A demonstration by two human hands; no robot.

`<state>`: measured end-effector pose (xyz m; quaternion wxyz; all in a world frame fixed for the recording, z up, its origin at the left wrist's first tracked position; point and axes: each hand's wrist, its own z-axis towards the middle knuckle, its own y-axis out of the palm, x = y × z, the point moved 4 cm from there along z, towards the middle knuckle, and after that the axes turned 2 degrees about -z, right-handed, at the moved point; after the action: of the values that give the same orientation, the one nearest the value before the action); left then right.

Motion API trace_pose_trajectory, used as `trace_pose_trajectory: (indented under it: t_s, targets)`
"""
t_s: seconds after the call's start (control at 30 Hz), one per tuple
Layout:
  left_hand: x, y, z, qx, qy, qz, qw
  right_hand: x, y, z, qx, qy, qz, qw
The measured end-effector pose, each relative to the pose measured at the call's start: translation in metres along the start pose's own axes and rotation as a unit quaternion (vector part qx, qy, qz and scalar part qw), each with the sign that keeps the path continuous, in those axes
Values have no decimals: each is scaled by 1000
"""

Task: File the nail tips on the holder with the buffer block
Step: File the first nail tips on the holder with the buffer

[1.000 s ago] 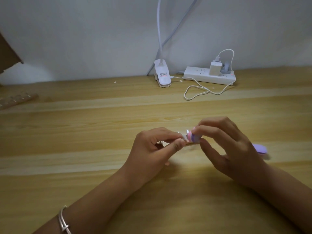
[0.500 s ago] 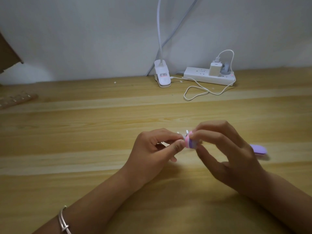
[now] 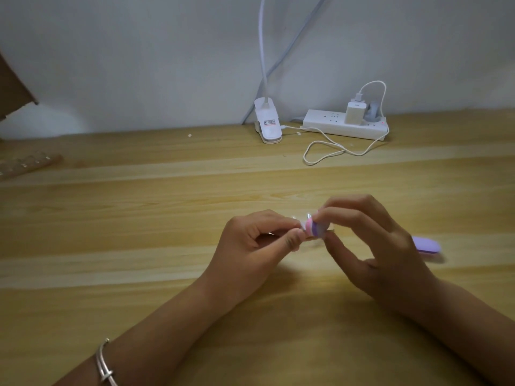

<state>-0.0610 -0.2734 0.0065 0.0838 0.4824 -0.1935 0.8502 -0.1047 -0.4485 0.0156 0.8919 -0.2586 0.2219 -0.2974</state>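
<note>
The right hand (image 3: 390, 252), pinching the small pink-and-purple buffer block (image 3: 315, 229), has stroked it toward the left hand (image 3: 256, 246), which pinches the clear nail-tip holder (image 3: 296, 219); filing looks to be mid-stroke.

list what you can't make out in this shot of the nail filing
Head view only.
- Nail tips and holder: mostly covered by the left hand, right hand and buffer block; tip count unclear.
- Purple object: partly behind the right hand; identity unclear.
- Strip at the left edge: blurred, cut off.
- Clip lamp label: too small to read.
</note>
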Motion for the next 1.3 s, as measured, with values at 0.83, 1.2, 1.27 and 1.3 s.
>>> trace_pose_trajectory:
  t_s: [0.83, 1.2, 1.27, 1.3]
  targets:
    - [0, 0, 1, -1, 3, -8, 1000, -7, 0, -2, 7, -38, -2, 999]
    - [3, -1, 0, -3, 12, 33, 999, -12, 2, -2, -20, -47, -27, 998]
    - [4, -2, -1, 0, 26, 59, 998, -13, 3, 0, -35, -57, -41, 997]
    - [5, -2, 0, 3, 33, 73, 997, -9, 1, 1, -35, -52, -54, 997]
